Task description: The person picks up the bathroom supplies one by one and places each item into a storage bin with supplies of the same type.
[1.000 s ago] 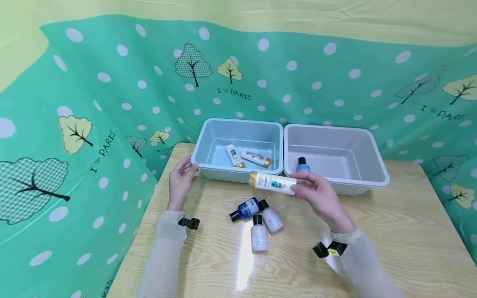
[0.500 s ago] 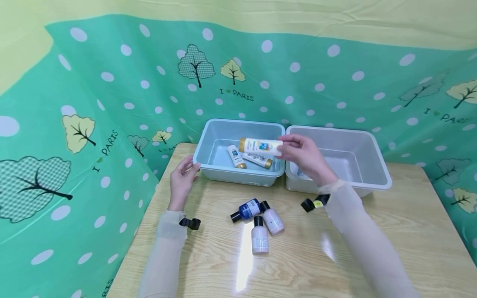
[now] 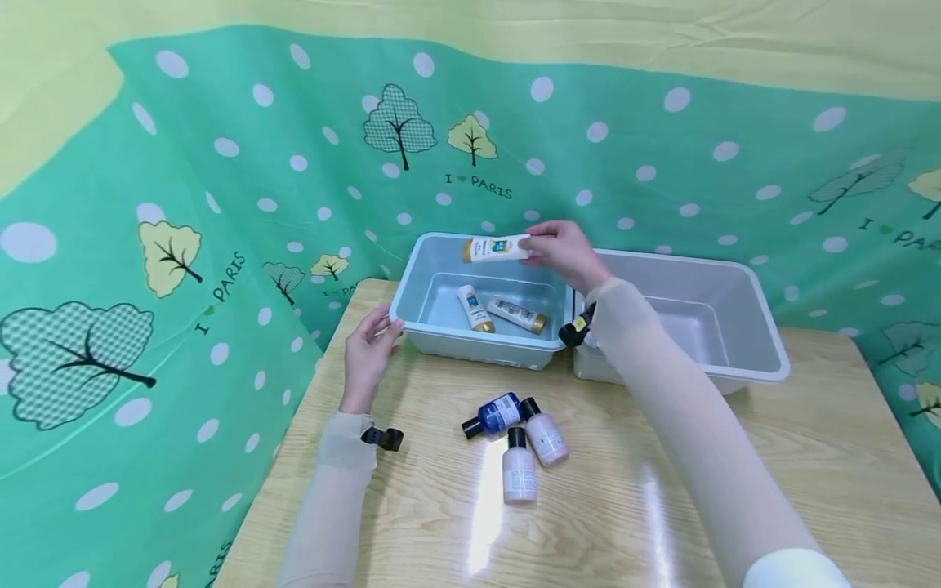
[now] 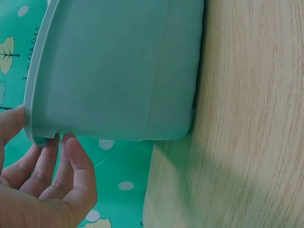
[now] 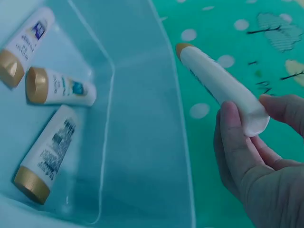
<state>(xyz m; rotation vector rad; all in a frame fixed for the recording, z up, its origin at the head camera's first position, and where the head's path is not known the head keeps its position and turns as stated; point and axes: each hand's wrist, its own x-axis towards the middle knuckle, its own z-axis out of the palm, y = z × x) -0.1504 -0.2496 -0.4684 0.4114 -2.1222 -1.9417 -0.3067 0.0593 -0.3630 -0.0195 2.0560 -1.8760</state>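
My right hand (image 3: 562,249) pinches a white tube with a gold cap (image 3: 491,248) by its flat end, thumb on one side and fingers on the other. The tube lies level, cap pointing left, over the back of the light blue bin (image 3: 470,349). At that bin's front left corner, my left hand (image 3: 367,355) grips the rim, its fingers curled under the lip (image 4: 29,114). Inside lie similar tubes; the right wrist view shows three, including one label-up tube (image 5: 66,89) and another with printed back text (image 5: 50,147).
A grey bin (image 3: 684,286) stands close against the blue bin's right side, partly covered by my right forearm. In front, on the wooden table (image 3: 426,506), lie a dark blue bottle (image 3: 501,412) and two pale pink bottles (image 3: 519,478) with black caps. Patterned green cloth (image 3: 294,122) hangs behind.
My right hand has carried the tube from in front of the bins up and leftward, over the blue bin's back part. My left hand keeps its place on the rim.
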